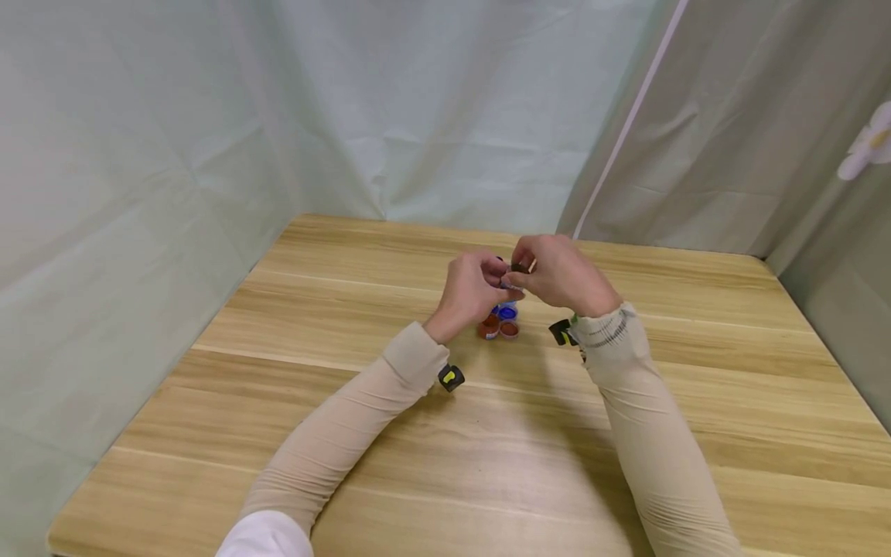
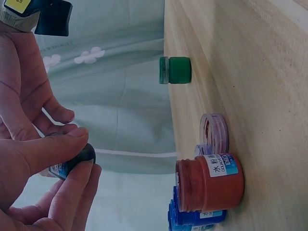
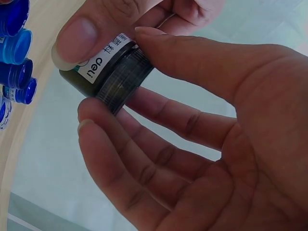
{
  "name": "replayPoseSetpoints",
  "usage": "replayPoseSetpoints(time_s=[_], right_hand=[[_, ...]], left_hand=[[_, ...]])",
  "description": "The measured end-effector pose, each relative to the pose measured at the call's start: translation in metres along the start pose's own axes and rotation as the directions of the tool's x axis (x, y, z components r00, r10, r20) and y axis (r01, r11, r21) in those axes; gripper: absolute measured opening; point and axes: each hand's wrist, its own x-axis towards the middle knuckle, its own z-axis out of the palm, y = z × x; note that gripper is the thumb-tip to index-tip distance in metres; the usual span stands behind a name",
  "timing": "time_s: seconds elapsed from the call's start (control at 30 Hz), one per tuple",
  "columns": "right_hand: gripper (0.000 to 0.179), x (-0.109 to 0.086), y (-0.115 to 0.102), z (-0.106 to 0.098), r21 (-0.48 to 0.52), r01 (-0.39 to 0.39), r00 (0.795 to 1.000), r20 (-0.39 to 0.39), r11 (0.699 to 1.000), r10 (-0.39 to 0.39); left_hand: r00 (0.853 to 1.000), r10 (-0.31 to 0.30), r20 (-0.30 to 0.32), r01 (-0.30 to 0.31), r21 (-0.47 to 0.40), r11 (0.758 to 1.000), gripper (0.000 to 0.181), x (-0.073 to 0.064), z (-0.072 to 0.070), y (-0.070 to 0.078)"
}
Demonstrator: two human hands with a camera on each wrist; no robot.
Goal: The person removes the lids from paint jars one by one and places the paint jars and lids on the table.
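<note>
My left hand [image 1: 472,288] holds a small paint jar [image 3: 79,81] with dark olive-green contents and a white "deli" label, tilted above the table. The left thumb lies on the label. My right hand [image 1: 560,272] pinches the jar's ribbed clear lid [image 3: 126,74] between thumb and fingers; the lid sits on the jar. Below the hands, an uncapped red-brown paint jar [image 2: 224,180] stands on the table, with a clear lid [image 2: 215,131] beside it. Several uncapped blue paint jars [image 3: 18,45] stand in a row behind it, partly hidden by the hands in the head view.
A green paint jar [image 2: 180,70] with its lid on stands apart on the wooden table [image 1: 418,456]. Blue-stained [image 1: 507,312] and brown-stained lids [image 1: 510,330] lie next to the uncapped jars. Pale curtains [image 1: 452,116] hang around the table's far and side edges.
</note>
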Motion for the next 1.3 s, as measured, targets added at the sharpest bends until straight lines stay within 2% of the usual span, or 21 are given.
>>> replayPoseSetpoints(time_s=[0.23,0.47,0.77,1.0,1.3], right_hand=[[0.027,0.0010,0.0000,0.0000,-0.010,-0.023,1.000,0.012,1.000,0.024],[0.017,0.0000,-0.0004,0.0012,-0.011,0.020,1.000,0.008,1.000,-0.020],[0.031,-0.0009,0.0011,0.0036,-0.026,-0.007,0.999,0.033,1.000,0.008],[0.022,0.0001,0.0011,0.0045,-0.020,0.002,0.998,0.059,1.000,-0.001],[0.017,0.0014,0.0007,0.0044,-0.006,0.010,0.998,0.065,1.000,-0.010]], left_hand=[[1.000,0.005,0.007,-0.005,-0.021,1.000,0.027,-0.0002,0.0005,0.0010],[1.000,0.004,0.015,-0.004,-0.036,0.999,0.025,-0.0001,0.0018,0.0021],[1.000,0.024,0.007,-0.024,-0.012,1.000,0.024,-0.0016,0.0045,0.0013],[0.998,0.057,0.022,-0.057,0.013,0.998,0.026,-0.0026,0.0045,-0.0003],[0.999,0.042,0.026,-0.042,0.005,0.999,0.025,-0.0025,0.0038,0.0008]])
